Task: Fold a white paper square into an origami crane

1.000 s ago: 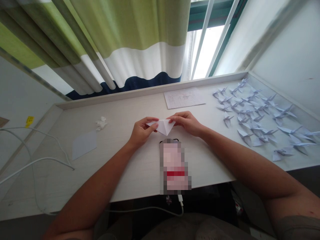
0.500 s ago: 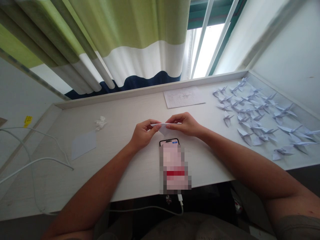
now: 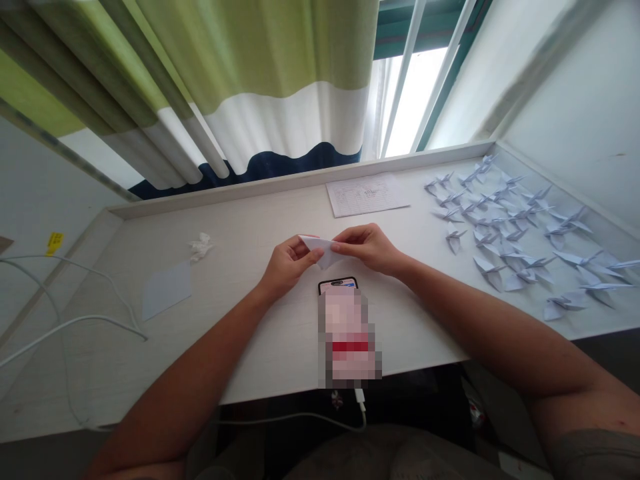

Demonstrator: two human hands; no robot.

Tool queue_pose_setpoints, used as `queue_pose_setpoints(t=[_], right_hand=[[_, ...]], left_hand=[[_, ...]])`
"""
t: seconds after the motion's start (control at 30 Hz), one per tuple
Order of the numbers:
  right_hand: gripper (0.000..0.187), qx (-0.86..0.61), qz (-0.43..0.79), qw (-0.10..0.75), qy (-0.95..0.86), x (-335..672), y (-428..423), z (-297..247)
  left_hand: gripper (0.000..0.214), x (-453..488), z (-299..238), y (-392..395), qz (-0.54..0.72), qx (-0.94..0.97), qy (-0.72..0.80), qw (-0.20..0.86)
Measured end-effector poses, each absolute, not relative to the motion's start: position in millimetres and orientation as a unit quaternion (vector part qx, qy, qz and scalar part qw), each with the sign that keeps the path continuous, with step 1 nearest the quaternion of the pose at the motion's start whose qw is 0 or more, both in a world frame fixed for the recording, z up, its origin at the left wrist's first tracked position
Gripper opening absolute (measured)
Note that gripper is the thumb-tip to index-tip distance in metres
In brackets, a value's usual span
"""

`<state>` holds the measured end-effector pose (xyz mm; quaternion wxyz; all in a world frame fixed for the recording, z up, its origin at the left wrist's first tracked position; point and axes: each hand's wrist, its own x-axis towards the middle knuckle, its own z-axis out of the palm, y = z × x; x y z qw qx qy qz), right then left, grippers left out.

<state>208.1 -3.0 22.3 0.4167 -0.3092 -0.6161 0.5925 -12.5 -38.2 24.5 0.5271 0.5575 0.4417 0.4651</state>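
One folded white paper (image 3: 327, 257) is pinched by both the left hand (image 3: 289, 267) and the right hand (image 3: 374, 249), close together over the table (image 3: 270, 340). Near them lies a phone (image 3: 347, 327); many paper birds (image 3: 514, 235) sit rightward, a crumpled tissue (image 3: 201, 247) to the left.

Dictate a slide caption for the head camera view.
Left hand and right hand grip folded paper beyond a phone, paper birds at right.

The bare left hand (image 3: 286, 267) and bare right hand (image 3: 369, 248) nearly meet in pinching grips, both bare forearms (image 3: 220, 343) slanting inward.
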Motion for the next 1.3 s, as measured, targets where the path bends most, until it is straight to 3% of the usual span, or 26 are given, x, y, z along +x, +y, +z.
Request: queue_pose_setpoints(t=[0.17,0.33,0.5,1.03,1.3], right_hand=[[0.026,-0.312,0.611,0.452,-0.570,204.0,-5.2,24.2],[0.031,-0.314,0.651,0.415,-0.553,203.9,-6.9,22.2],[0.037,-0.312,0.684,0.380,-0.539,204.9,-8.7,23.5],[0.038,-0.339,0.658,0.406,-0.535,205.0,-7.4,26.1],[0.038,-0.311,0.677,0.373,-0.553,206.7,-7.7,25.9]], left_hand=[[0.044,-11.5,25.2,-40.2,0.425,0.581,0.448,0.529],[0.044,-13.4,25.6,-40.9,0.405,0.622,0.452,0.496],[0.041,-13.3,23.4,-40.8,0.384,0.626,0.430,0.526],[0.041,-13.3,26.2,-41.8,0.402,0.605,0.422,0.542],[0.030,-14.6,28.9,-44.5,0.383,0.638,0.423,0.517]])
